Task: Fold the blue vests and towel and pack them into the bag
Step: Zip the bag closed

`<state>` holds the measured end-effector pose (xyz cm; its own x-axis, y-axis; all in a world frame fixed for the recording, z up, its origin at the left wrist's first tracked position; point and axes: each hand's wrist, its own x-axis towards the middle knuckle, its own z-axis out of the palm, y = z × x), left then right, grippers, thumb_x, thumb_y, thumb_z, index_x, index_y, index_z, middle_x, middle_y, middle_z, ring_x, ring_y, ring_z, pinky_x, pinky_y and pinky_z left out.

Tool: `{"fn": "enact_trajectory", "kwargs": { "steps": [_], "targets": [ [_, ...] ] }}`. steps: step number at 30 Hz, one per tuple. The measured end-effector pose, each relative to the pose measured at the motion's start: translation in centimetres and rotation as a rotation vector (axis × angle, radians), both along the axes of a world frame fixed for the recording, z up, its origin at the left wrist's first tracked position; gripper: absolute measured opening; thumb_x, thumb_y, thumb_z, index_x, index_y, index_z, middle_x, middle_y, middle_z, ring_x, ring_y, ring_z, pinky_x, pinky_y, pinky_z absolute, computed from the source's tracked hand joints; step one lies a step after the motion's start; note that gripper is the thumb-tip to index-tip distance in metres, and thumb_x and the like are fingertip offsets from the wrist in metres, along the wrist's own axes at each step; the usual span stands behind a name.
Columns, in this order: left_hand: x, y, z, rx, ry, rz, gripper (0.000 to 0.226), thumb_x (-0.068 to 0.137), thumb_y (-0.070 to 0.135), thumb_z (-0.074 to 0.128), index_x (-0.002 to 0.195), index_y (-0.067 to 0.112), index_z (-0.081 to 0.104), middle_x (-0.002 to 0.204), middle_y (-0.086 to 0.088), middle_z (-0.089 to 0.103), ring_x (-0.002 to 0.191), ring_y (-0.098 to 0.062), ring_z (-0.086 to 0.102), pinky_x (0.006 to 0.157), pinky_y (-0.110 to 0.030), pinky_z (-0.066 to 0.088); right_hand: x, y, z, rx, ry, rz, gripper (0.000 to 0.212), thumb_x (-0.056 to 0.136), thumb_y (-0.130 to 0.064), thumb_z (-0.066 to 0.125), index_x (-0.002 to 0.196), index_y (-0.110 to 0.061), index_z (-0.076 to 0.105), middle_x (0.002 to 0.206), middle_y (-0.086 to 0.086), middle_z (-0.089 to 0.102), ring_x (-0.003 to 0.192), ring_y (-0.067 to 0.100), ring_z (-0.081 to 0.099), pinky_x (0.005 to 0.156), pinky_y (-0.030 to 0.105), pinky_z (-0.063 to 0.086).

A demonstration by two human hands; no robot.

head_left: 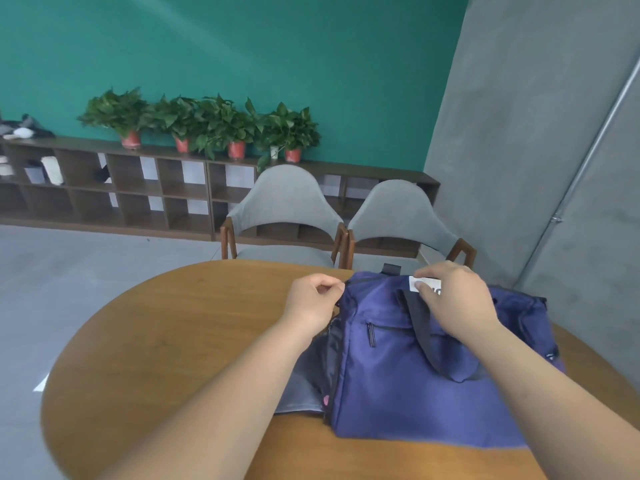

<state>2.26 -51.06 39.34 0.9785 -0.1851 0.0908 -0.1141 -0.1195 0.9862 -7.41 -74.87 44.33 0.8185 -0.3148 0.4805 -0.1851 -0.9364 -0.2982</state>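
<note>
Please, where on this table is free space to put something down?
Free: the table left of the bag and its grey flap, to the left rim, and a strip between the bag and the near edge. Crowded: the right side, where the bag lies and the left hand and right hand hold its far edge.

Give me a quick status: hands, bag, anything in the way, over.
Left hand pinching bag at its far-left corner, likely zipper. Right hand holding bag top by white label. Vests, towel not visible. Nothing seen blocking.
</note>
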Motion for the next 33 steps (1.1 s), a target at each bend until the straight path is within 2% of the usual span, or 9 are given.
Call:
{"fn": "enact_trajectory", "kwargs": {
  "steps": [4, 7, 12, 17, 21, 24, 26, 30, 33],
  "targets": [
    [-1.4, 1.9, -1.2, 0.001, -0.082, -0.080, 0.018, 0.099, 0.013, 0.070, 0.107, 0.026, 0.079, 0.105, 0.013, 0.077, 0.099, -0.001, 0.071, 0.096, -0.032, 0.059, -2.8, 5.2, -2.8, -0.074, -0.214, 0.147, 0.018, 0.091, -0.020, 0.075, 0.105, -0.031, 0.078, 0.117, -0.012, 0.071, 0.109, 0.021, 0.061, 0.092, 0.045, 0.049],
    [-3.0, 3.3, -2.4, -0.001, -0.119, -0.104, 0.023, 0.099, 0.006, 0.068, 0.110, 0.023, 0.078, 0.107, 0.012, 0.077, 0.100, -0.001, 0.070, 0.096, -0.027, 0.057, -5.6, 9.3, -6.5, -0.110, -0.272, 0.212, 0.017, 0.092, -0.027, 0.077, 0.108, -0.029, 0.078, 0.123, -0.013, 0.065, 0.115, 0.022, 0.057, 0.089, 0.043, 0.044],
    [-6.1, 4.8, -5.7, 0.038, -0.158, -0.109, 0.028, 0.097, 0.005, 0.066, 0.105, 0.031, 0.077, 0.096, 0.015, 0.076, 0.091, -0.005, 0.071, 0.087, -0.024, 0.055, -8.0, 12.6, -12.6, -0.080, -0.134, 0.150, 0.064, 0.083, -0.064, 0.078, 0.132, -0.025, 0.067, 0.141, 0.001, 0.054, 0.128, 0.027, 0.049, 0.101, 0.043, 0.042],
    [-9.2, 5.3, -8.8, 0.189, -0.286, -0.190, 0.024, 0.100, 0.008, 0.064, 0.117, 0.023, 0.073, 0.102, 0.010, 0.073, 0.096, -0.005, 0.071, 0.085, -0.017, 0.055, -7.5, 11.0, -14.1, -0.061, -0.126, 0.135, 0.061, 0.089, -0.055, 0.073, 0.138, -0.019, 0.062, 0.142, 0.002, 0.052, 0.130, 0.028, 0.051, 0.106, 0.044, 0.042],
    [-9.7, 5.4, -10.1, 0.416, -0.536, -0.201, 0.022, 0.098, 0.026, 0.067, 0.120, 0.028, 0.070, 0.113, 0.017, 0.067, 0.107, 0.000, 0.063, 0.096, -0.021, 0.047, -6.9, 8.7, -14.3, -0.054, -0.148, 0.154, 0.056, 0.095, -0.051, 0.067, 0.140, -0.017, 0.061, 0.144, -0.001, 0.054, 0.133, 0.024, 0.051, 0.113, 0.043, 0.039],
    [-9.7, 5.5, -11.0, 0.612, -0.680, -0.272, 0.040, 0.094, 0.044, 0.070, 0.132, 0.034, 0.064, 0.128, 0.018, 0.061, 0.124, -0.004, 0.051, 0.109, -0.025, 0.036, -6.7, 6.5, -14.7, -0.058, -0.155, 0.124, 0.054, 0.099, -0.050, 0.058, 0.142, -0.018, 0.059, 0.148, -0.002, 0.053, 0.141, 0.023, 0.047, 0.123, 0.049, 0.028],
    [-9.5, 5.2, -11.7, 0.712, -0.763, -0.279, 0.043, 0.092, 0.038, 0.073, 0.134, 0.035, 0.063, 0.127, 0.017, 0.060, 0.123, -0.008, 0.050, 0.107, -0.028, 0.037, -7.0, 5.7, -15.2, -0.077, -0.156, 0.095, 0.055, 0.101, -0.049, 0.050, 0.147, -0.018, 0.056, 0.152, -0.001, 0.052, 0.148, 0.022, 0.041, 0.125, 0.051, 0.024],
    [-8.9, 4.2, -12.3, 0.756, -0.931, -0.080, 0.025, 0.088, 0.021, 0.079, 0.112, 0.028, 0.074, 0.107, 0.012, 0.068, 0.102, -0.020, 0.062, 0.090, -0.037, 0.045, -7.4, 5.1, -16.5, -0.107, -0.166, 0.059, 0.056, 0.103, -0.044, 0.048, 0.151, -0.015, 0.052, 0.158, 0.001, 0.047, 0.152, 0.025, 0.036, 0.125, 0.053, 0.023],
    [-8.5, 3.0, -11.1, 0.698, -1.058, 0.051, 0.015, 0.094, 0.020, 0.072, 0.106, 0.028, 0.077, 0.106, 0.011, 0.070, 0.104, -0.022, 0.062, 0.097, -0.040, 0.043, -7.4, 5.0, -16.8, -0.126, -0.179, 0.059, 0.055, 0.103, -0.041, 0.050, 0.151, -0.014, 0.052, 0.158, 0.002, 0.047, 0.152, 0.026, 0.036, 0.125, 0.053, 0.023]
  ]
}}
